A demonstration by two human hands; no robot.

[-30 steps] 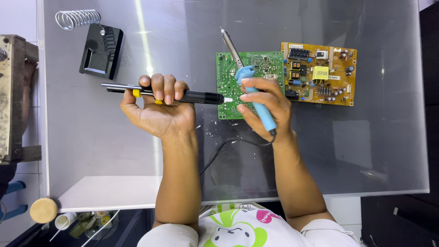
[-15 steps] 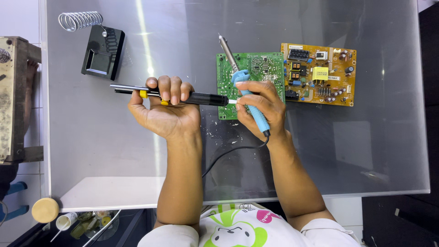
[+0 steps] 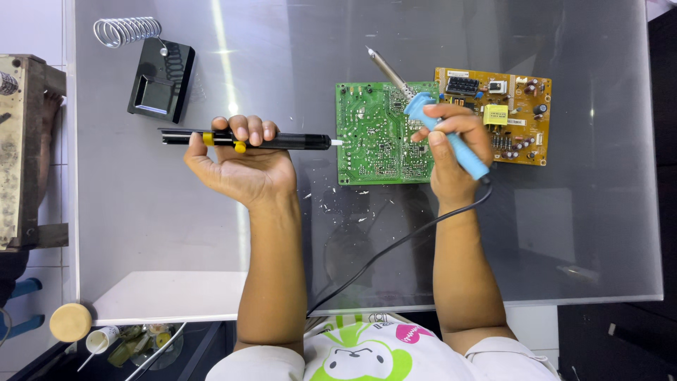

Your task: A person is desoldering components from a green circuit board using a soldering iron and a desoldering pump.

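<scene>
My left hand (image 3: 243,166) grips a black desoldering pump (image 3: 243,139) with yellow button, held level, its white tip just left of a green circuit board (image 3: 374,134). My right hand (image 3: 451,152) holds a blue-handled soldering iron (image 3: 451,137); its metal tip (image 3: 381,65) points up-left above the green board's top edge. A yellow-brown circuit board (image 3: 518,116) with components lies to the right, touching the green one. The iron's black cord (image 3: 395,247) runs down toward my body.
A black soldering iron stand (image 3: 159,81) with a coiled spring holder (image 3: 127,29) sits at the far left of the glass table (image 3: 592,212). Solder crumbs (image 3: 345,204) lie below the green board. A rusty metal block (image 3: 21,148) stands off the left edge.
My right hand has drawn the soldering iron to the right and raised its tip off the green board. My left hand with the pump stays in about the same place.
</scene>
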